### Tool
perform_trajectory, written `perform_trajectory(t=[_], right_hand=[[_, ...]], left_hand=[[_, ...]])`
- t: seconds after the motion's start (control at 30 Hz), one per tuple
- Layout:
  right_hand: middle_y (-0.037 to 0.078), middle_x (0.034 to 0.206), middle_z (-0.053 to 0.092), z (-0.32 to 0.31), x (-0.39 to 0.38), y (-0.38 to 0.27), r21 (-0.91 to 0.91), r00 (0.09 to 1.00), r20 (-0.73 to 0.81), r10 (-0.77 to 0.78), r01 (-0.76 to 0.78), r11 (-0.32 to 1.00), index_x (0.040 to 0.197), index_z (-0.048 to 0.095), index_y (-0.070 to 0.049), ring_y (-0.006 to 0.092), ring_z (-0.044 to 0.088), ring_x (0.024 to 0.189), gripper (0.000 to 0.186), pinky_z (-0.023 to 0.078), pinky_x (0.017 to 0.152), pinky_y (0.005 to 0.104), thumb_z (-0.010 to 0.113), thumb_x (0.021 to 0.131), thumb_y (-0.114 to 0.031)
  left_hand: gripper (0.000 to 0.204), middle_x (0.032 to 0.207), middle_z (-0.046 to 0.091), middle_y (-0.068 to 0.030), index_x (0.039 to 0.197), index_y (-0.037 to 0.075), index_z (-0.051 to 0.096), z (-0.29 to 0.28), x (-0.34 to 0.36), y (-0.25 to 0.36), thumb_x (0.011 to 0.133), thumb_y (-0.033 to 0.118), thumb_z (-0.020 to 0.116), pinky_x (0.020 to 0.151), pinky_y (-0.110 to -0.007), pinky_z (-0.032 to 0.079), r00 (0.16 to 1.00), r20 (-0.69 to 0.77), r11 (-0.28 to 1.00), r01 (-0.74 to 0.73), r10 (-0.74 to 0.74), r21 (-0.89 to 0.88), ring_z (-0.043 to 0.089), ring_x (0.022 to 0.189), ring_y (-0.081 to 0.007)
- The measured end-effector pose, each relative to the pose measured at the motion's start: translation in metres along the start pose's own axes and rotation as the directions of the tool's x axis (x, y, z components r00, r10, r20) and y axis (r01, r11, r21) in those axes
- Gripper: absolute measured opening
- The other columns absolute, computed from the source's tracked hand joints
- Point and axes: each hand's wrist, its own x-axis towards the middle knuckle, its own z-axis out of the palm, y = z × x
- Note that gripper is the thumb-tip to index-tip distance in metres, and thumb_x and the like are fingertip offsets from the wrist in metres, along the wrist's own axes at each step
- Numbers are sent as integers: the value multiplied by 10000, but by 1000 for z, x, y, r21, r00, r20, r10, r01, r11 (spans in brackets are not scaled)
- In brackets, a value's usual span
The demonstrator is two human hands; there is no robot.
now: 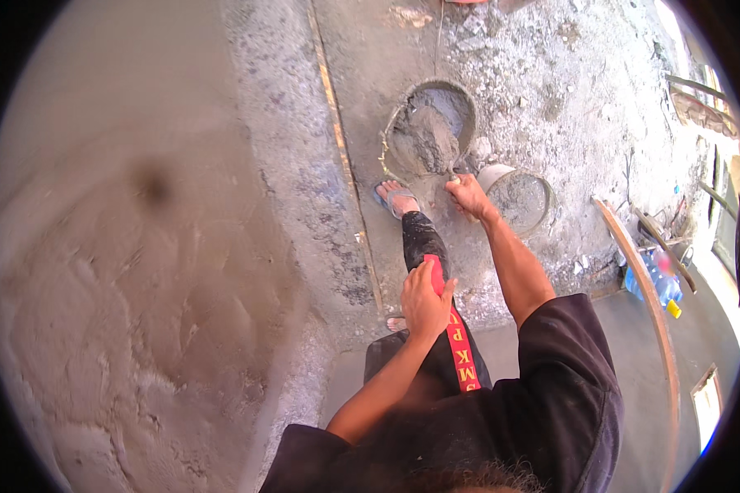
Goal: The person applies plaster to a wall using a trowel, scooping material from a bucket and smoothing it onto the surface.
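Hands are working apart: the right hand (469, 197) is clamping a trowel (454, 177) by the mortar (427, 138); the left hand (426, 306) is resting open on the leg (424, 238), seemingly bracing.

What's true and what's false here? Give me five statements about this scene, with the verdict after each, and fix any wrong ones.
1. The right hand's grip is closed on a tool handle. True.
2. The left hand's grip is on the tub's rim. False: the left hand rests on the dark trouser leg.
3. The round tub holds grey mortar. True.
4. The smaller bucket stands left of the tub. False: the smaller bucket is to its right.
5. The foot beside the tub is in a sandal. True.
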Motion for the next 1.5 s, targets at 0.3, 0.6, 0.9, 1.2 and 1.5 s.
perform_trajectory(t=[0.3,0.6,0.9,1.2,1.5], right_hand=[[-16,669,470,67,-244,-203,485,958,18,-285,241,841,883,520,-106,76,424,484,57,370,425,242,546,904,-152],[13,744,485,119,-516,-436,746,575,-312,-756,641,179,1055,491,-73,103,489,568,93,438,469,251,525,981,-119],[97,786,534,266,-724,-618,388,170,-848,-503,845,-368,966,455,30,109,583,621,132,545,509,263,560,898,-9],[291,946,628,457,-745,-265,239,-258,712,-653,963,-121,1222,439,22,454,638,903,469,511,765,532,631,858,-203],[202,932,673,339,-590,-425,-77,-216,263,-940,967,-244,1125,570,-11,368,679,806,297,535,699,453,595,947,-246]], left_hand=[[811,1457,436,-264,1467,-11,348,-25,-152,-107,917,531,592,1122,-448,343,962,138,955,256,-236,-151,407,1372,-379],[598,1321,586,-207,1323,50,583,-79,-381,-266,942,509,557,1071,-426,394,762,-329,794,373,-557,-481,533,1245,-373],[503,1149,658,-233,1171,-13,653,34,-601,-335,937,428,590,953,-436,479,185,-346,392,403,-920,-827,622,1097,-355],[251,910,639,-85,1115,-17,613,-115,-588,-269,1009,199,540,737,-339,544,-369,-467,581,-658,-804,-479,624,844,-187],[353,1221,634,-217,1302,-69,531,-282,-707,-128,1037,161,497,959,-373,514,-756,-609,952,-59,-240,-302,629,1126,-278]])
